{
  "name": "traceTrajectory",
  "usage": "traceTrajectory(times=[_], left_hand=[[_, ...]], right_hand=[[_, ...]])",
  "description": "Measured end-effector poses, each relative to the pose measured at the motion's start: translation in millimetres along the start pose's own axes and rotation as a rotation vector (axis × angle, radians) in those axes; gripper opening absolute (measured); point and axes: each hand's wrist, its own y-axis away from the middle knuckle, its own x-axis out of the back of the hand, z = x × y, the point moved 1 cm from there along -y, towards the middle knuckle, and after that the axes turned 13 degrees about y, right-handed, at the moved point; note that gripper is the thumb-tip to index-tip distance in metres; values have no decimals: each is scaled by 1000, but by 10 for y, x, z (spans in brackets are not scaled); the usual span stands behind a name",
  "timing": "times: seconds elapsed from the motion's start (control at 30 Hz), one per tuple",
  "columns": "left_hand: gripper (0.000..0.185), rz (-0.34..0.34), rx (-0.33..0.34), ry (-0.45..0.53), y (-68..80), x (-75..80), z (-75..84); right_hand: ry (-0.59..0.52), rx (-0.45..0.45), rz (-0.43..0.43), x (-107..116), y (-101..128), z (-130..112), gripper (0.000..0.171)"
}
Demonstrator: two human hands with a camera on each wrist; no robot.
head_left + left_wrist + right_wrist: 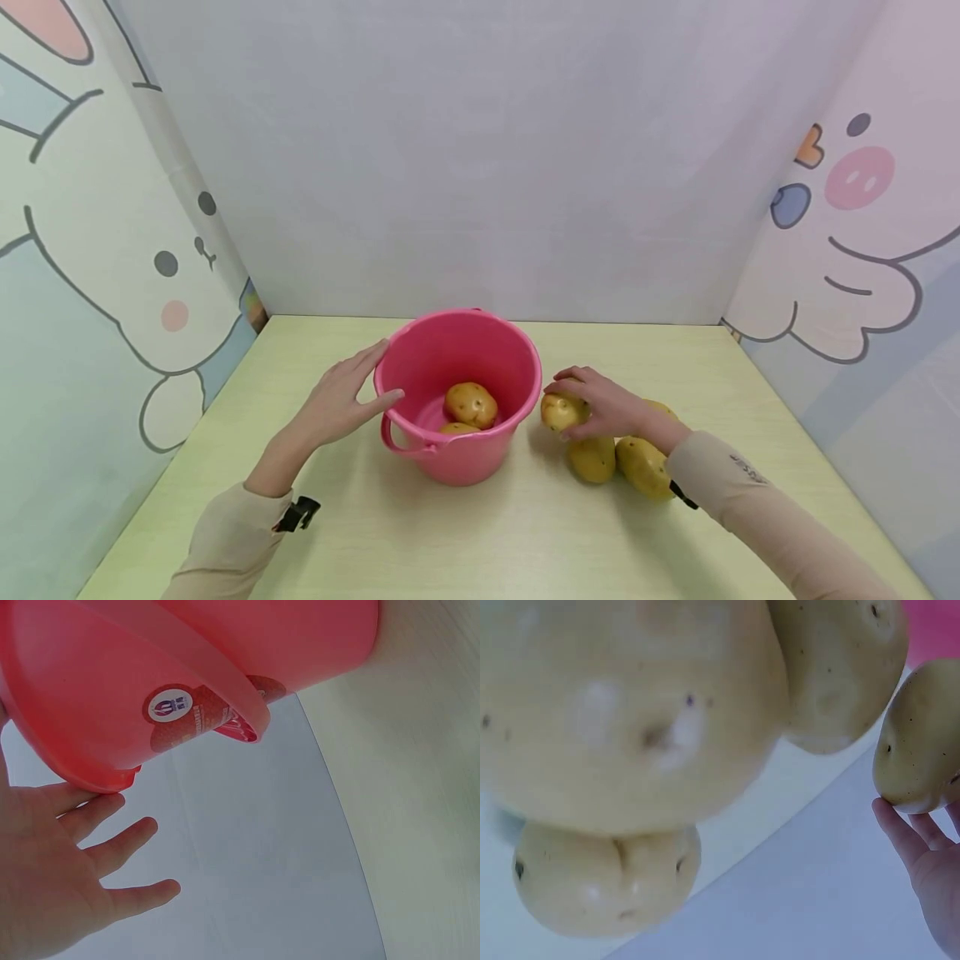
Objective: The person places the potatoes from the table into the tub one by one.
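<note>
A pink bucket (465, 454) stands on the table with a potato (471, 405) in it and part of another potato (459, 428) showing below that one. My left hand (341, 404) rests at the bucket's left rim, thumb and fingertips against it. The left wrist view shows the fingers of this hand (60, 862) spread and nearly straight. Just right of the bucket, my right hand (600, 402) grips a potato (558, 412) with its fingers over it. In the right wrist view, fingertips of that hand (937, 877) lie along the same potato (919, 739).
Under and beside the right forearm lie more potatoes: one (592, 460) near the hand, one (643, 468) by the cuff, and one (662, 408) partly behind the wrist. The bucket's handle (405, 450) hangs at its front left. A pale wall (480, 167) borders the table's back edge.
</note>
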Motion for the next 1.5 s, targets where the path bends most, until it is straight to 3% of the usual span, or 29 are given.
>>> traceTrajectory(times=[0.2, 0.5, 1.5], left_hand=[[79, -2, 9, 2, 2, -1, 3], [78, 1, 11, 4, 1, -2, -6], [78, -7, 14, 6, -12, 3, -4]], right_hand=[[-6, -18, 7, 141, 61, 19, 59], [87, 66, 56, 342, 143, 11, 60], [239, 135, 145, 971, 239, -105, 60]])
